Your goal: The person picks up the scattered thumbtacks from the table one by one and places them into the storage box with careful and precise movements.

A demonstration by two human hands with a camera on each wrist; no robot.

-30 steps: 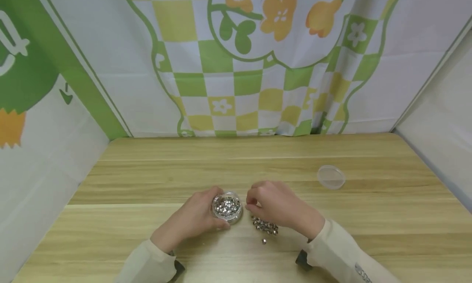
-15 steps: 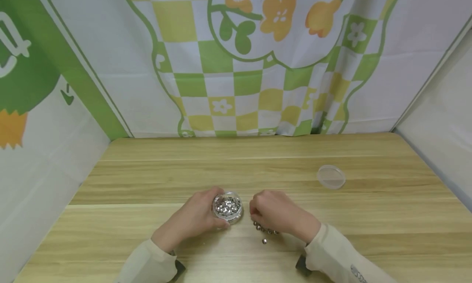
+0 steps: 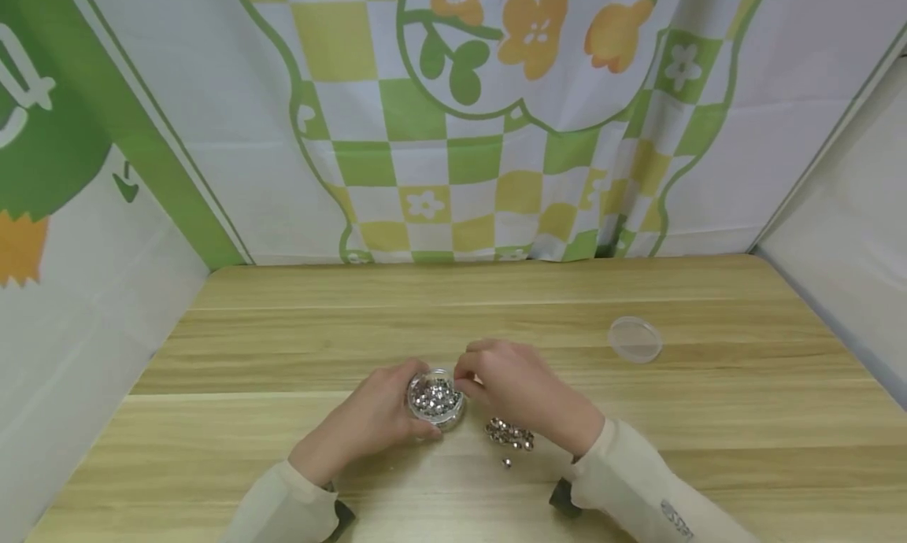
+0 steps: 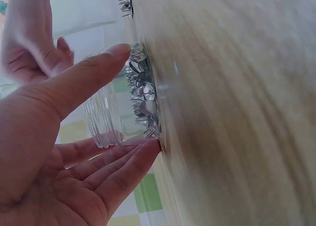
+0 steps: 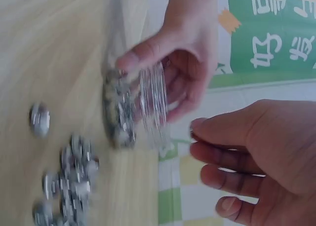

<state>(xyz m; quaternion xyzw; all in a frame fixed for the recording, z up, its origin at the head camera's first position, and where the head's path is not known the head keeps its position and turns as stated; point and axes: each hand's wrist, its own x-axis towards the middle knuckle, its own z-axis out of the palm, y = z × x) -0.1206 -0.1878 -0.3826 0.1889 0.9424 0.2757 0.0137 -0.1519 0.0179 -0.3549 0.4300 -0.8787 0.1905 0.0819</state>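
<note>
My left hand (image 3: 383, 409) grips a clear round screw-top jar (image 4: 104, 118) that stands on the table, thumb on one side and fingers on the other. Silver thumbtacks (image 4: 144, 94) cover the bottom of the jar. Over the jar's right rim, my right hand (image 3: 506, 378) pinches a thumbtack (image 5: 192, 132) between thumb and forefinger; only a sliver of it shows. Its other fingers are loosely bent. Beneath the right wrist lies a small pile of thumbtacks (image 3: 509, 433), with one single thumbtack (image 3: 506, 463) just in front of it.
A clear round lid (image 3: 635, 339) lies flat at the back right of the wooden table (image 3: 283, 330). Behind the table hangs a green and yellow checked curtain (image 3: 475, 161). White cloth walls close off both sides.
My right hand has dipped to the thumbtack pile and come back up and left to the jar's rim, uncovering the pile. The left hand and the jar have stayed in place.
</note>
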